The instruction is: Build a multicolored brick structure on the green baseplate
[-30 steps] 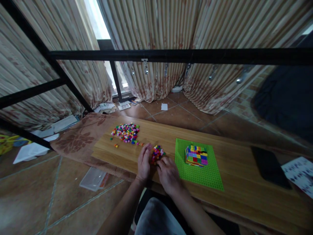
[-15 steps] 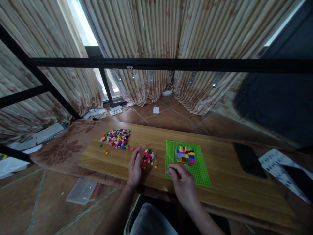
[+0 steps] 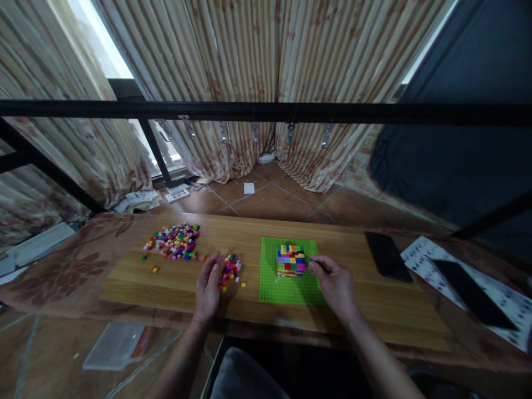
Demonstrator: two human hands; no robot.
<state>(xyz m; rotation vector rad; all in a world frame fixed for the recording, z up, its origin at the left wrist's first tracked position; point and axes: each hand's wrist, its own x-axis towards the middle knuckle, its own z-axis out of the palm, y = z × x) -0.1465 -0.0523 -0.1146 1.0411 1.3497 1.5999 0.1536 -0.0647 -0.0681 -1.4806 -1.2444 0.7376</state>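
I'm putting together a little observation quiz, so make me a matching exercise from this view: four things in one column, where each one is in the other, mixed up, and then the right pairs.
Things:
1. left hand
2. right hand
3. green baseplate
4. clear plastic container

Places:
A. beneath the multicoloured brick block
B. on the tiled floor
C. beside the smaller brick pile
D. at the right side of the brick block

Pairs: 1-C, 2-D, 3-A, 4-B

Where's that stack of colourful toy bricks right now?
In the head view, the stack of colourful toy bricks stands slightly right of centre on the green studded baseplate, with the smaller heap of loose bricks to its left.
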